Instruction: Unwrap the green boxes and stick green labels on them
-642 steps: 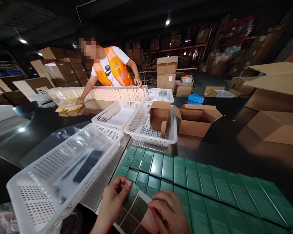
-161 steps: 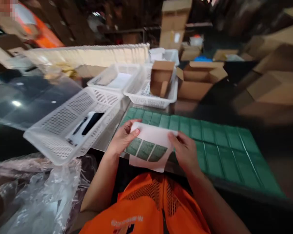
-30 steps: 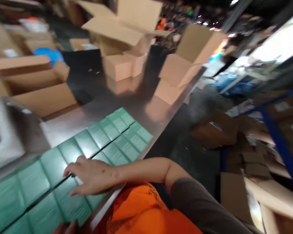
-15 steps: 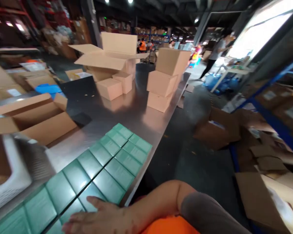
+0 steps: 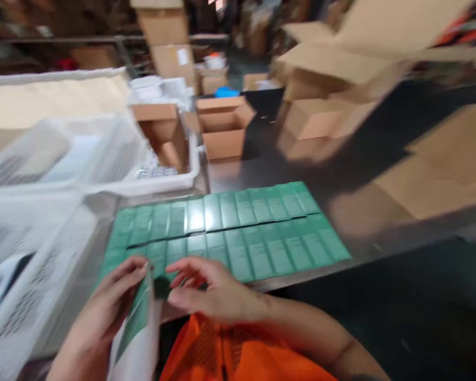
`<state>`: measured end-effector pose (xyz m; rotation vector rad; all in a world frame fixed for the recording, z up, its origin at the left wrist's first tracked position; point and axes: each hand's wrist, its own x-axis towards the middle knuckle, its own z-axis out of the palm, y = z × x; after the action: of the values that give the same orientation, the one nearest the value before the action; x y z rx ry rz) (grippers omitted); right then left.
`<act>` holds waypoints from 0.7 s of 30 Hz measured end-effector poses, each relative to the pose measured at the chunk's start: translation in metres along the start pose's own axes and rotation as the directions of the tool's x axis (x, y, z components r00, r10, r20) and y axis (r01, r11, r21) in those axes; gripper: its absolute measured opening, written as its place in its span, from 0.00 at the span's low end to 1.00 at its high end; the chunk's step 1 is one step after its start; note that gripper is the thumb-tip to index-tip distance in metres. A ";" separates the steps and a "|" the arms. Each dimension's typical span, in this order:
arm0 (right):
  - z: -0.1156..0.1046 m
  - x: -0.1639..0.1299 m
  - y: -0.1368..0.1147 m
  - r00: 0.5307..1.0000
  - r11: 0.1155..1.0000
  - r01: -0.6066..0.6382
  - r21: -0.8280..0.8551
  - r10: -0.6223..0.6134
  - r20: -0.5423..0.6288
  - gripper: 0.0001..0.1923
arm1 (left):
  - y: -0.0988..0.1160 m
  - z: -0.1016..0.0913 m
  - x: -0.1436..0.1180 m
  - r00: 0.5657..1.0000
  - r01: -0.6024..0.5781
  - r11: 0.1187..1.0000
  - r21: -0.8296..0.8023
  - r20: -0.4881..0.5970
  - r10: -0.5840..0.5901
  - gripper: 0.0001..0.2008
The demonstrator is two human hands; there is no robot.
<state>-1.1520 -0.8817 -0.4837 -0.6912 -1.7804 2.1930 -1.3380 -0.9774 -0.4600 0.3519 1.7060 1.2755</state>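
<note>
Holding a label sheet point(image 5: 137, 323) in left hand point(image 5: 103, 312), right hand point(image 5: 212, 288) open, green boxes point(image 5: 238, 227), white baskets point(image 5: 35, 248) beside.

Sticker sheet point(image 5: 137, 330): white backing paper, green rectangular stickers on upper part, blurred. Held tilted, near-upright, by left hand point(image 5: 103, 312) at near table edge, fingers on its top edge. Right hand point(image 5: 212, 291) just beside sheet, fingers spread, palm down.

Green boxes point(image 5: 238, 227): flat, long, same size, lying side by side in two rows on table, touching each other, narrow dark gap between rows. Near-left boxes just under hands.
</note>
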 end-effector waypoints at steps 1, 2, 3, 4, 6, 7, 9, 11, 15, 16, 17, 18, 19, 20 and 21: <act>0.003 -0.002 -0.005 1.000 0.999 -0.007 0.039 0.006 0.023 0.31 | -0.002 -0.007 -0.006 0.999 -0.030 0.997 -0.068 -0.015 0.029 0.24; 0.004 -0.004 -0.009 0.999 0.998 0.011 0.070 -0.015 0.046 0.29 | -0.001 -0.013 -0.011 1.000 -0.023 0.995 -0.098 -0.004 0.022 0.23; 0.004 -0.004 -0.012 0.996 0.996 0.035 0.088 -0.042 0.074 0.28 | 0.000 -0.018 -0.016 0.999 -0.034 0.992 -0.124 -0.018 0.032 0.21; 0.002 -0.002 -0.015 0.994 0.994 0.056 0.095 -0.065 0.091 0.27 | 0.003 -0.023 -0.019 0.996 -0.085 0.986 -0.146 -0.051 0.078 0.21; 0.000 0.005 -0.015 0.990 0.995 0.096 0.040 -0.100 0.097 0.25 | 0.007 -0.029 -0.023 0.963 -0.233 0.964 -0.126 -0.170 0.211 0.18; 0.000 0.009 -0.015 0.989 0.992 0.121 -0.025 -0.118 0.085 0.24 | 0.008 -0.031 -0.025 0.932 -0.304 0.949 -0.088 -0.233 0.277 0.17; 0.002 0.017 -0.013 0.983 0.962 0.182 -0.206 -0.177 0.043 0.23 | 0.007 -0.031 -0.027 0.872 -0.394 0.919 -0.002 -0.317 0.373 0.15; 0.004 0.024 -0.010 0.966 0.901 0.238 -0.362 -0.258 -0.006 0.21 | 0.003 -0.029 -0.028 0.838 -0.433 0.900 0.060 -0.342 0.426 0.14; 0.002 0.033 -0.004 0.908 0.822 0.304 -0.481 -0.404 -0.115 0.11 | -0.002 -0.023 -0.026 0.840 -0.440 0.891 0.110 -0.302 0.451 0.13; 0.001 0.034 -0.002 0.889 0.802 0.320 -0.504 -0.438 -0.131 0.10 | -0.002 -0.023 -0.025 0.852 -0.427 0.897 0.116 -0.280 0.442 0.13; 0.000 0.034 -0.001 0.868 0.772 0.340 -0.538 -0.478 -0.136 0.10 | -0.003 -0.023 -0.023 0.866 -0.413 0.903 0.120 -0.256 0.430 0.12; 0.000 0.035 0.001 0.842 0.726 0.364 -0.584 -0.525 -0.128 0.10 | -0.003 -0.023 -0.021 0.879 -0.397 0.909 0.125 -0.231 0.416 0.12; 0.000 0.035 0.003 0.805 0.662 0.391 -0.640 -0.583 -0.111 0.09 | -0.004 -0.024 -0.018 0.892 -0.382 0.915 0.132 -0.209 0.402 0.12; 0.000 0.034 0.005 0.754 0.575 0.425 -0.700 -0.652 -0.077 0.08 | -0.005 -0.024 -0.016 0.899 -0.369 0.919 0.137 -0.197 0.390 0.11; 0.000 0.033 0.006 0.691 0.467 0.464 -0.753 -0.723 -0.022 0.07 | -0.007 -0.025 -0.012 0.903 -0.359 0.923 0.140 -0.198 0.381 0.11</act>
<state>-1.1800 -0.8678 -0.4967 -0.3972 -2.1857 0.8126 -1.3501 -1.0038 -0.4592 0.6391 1.9617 1.5538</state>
